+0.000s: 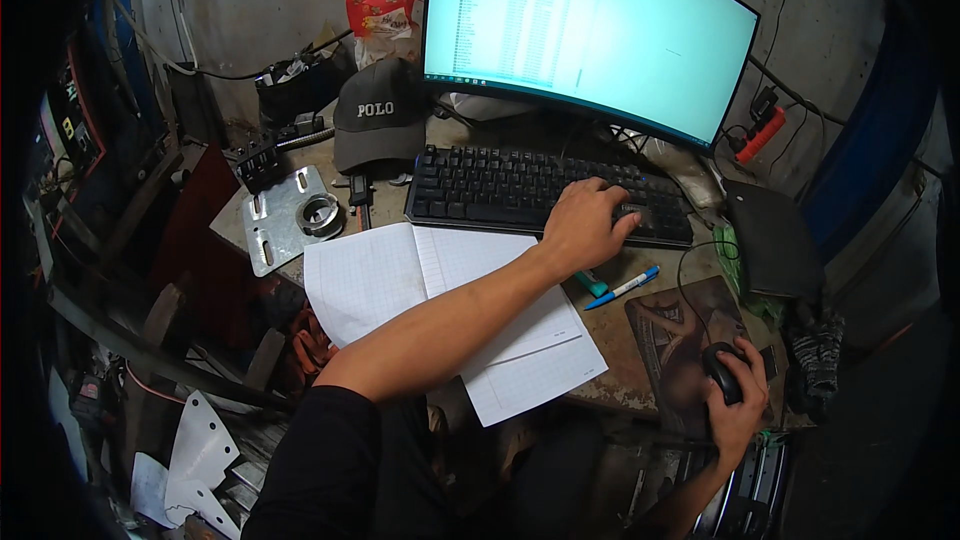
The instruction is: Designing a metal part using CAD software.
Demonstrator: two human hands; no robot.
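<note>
My left hand [588, 224] rests on the right part of a black keyboard [480, 188], fingers apart over the keys, holding nothing. My left forearm reaches across an open squared-paper notebook [366, 270]. At the right, my right hand [738, 402] is wrapped over a black computer mouse [722, 372], which sits on a dark patterned mouse pad [668, 340]. A large curved monitor [590, 30] stands behind the keyboard, lit with a list of files. Between notebook and mouse pad lie a blue and white pen [624, 287] and a small green object [590, 282], partly hidden.
A black cap [380, 120] sits left of the keyboard. Nearby lies a metal plate [282, 208] with slots and a ring [320, 215]. A red power strip [762, 136] hangs at the right, above a dark flat panel [775, 240]. Cut metal plates [200, 450] lie lower left.
</note>
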